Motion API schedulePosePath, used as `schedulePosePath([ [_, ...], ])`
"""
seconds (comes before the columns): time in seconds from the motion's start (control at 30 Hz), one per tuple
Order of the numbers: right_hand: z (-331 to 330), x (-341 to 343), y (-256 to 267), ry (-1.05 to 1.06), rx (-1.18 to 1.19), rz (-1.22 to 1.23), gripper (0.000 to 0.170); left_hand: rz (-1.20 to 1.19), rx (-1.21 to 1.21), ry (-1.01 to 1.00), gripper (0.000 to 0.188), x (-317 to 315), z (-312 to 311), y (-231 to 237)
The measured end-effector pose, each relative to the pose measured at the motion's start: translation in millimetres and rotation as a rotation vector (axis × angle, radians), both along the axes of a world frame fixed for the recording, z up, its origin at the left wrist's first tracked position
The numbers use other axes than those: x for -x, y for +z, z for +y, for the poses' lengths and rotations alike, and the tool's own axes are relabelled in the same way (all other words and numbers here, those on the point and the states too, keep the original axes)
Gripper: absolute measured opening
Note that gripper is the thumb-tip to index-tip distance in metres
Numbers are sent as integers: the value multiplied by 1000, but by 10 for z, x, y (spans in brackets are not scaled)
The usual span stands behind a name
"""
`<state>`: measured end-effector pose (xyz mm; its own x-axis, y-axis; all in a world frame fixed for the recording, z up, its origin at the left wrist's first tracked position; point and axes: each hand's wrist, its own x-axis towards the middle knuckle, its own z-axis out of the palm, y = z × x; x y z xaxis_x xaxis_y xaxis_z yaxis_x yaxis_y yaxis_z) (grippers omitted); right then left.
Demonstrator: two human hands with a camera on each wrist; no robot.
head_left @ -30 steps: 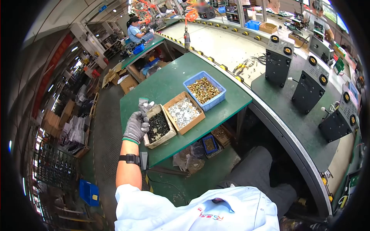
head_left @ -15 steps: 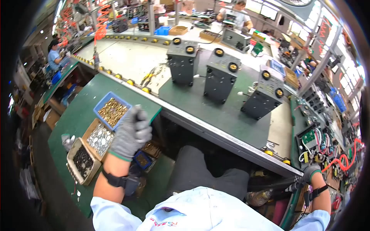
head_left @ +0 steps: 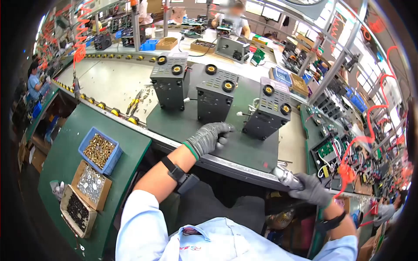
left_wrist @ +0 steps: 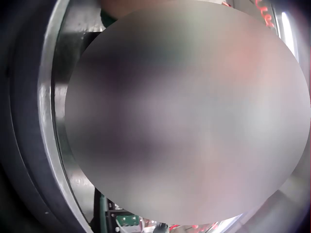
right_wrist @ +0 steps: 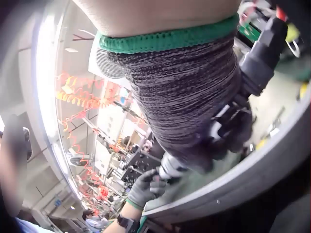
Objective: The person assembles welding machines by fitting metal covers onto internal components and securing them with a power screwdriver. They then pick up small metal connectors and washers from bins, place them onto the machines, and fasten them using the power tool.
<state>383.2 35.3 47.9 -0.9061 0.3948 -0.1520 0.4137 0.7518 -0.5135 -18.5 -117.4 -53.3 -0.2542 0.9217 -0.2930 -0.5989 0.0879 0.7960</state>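
My gloved left hand [head_left: 211, 138] is over the green mat [head_left: 180, 126], in front of the middle of three dark metal cases [head_left: 213, 104]. Its fingers curl inward, and whatever lies inside them is hidden. Lower right, my gloved right hand [head_left: 311, 189] grips a silver air screwdriver [head_left: 287, 178] at the bench's front edge, its nose toward the left. In the right wrist view, the screwdriver's black end [right_wrist: 262, 60] sticks out beyond the glove, and the left hand [right_wrist: 146, 187] appears past the silver nose. A large blur covers most of the left wrist view.
On the left green table are a blue bin of brass-coloured fasteners [head_left: 99, 150], a box of washers [head_left: 91, 185], a tray of black screws [head_left: 78, 213] and a loose glove [head_left: 56, 190]. An orange coiled hose [head_left: 347, 172] hangs at right. Pliers [head_left: 134, 103] lie on the bench.
My left hand has left the tray of black screws and moved right to the cases. My right hand came into view at right and now holds the air screwdriver over the bench edge. The view turned right.
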Motion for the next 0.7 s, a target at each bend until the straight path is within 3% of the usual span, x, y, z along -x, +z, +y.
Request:
schedulePosePath([
  [0.07,-274,148,-167,-320,922,85,67,-123,-118,38,26,-60,-18,-173],
  [0.13,-474,255,-190,-277,1178,83,79,-185,-169,15,28,-75,-78,-253],
  [0.27,-675,407,-333,-137,1171,1,80,-190,-155,69,26,-210,-136,-235],
  [0.47,-873,610,-454,-167,1113,149,83,-390,-125,19,33,-233,-64,-279],
  [0.7,-763,561,-588,-181,1129,168,79,-269,-93,23,33,-370,-25,-96],
])
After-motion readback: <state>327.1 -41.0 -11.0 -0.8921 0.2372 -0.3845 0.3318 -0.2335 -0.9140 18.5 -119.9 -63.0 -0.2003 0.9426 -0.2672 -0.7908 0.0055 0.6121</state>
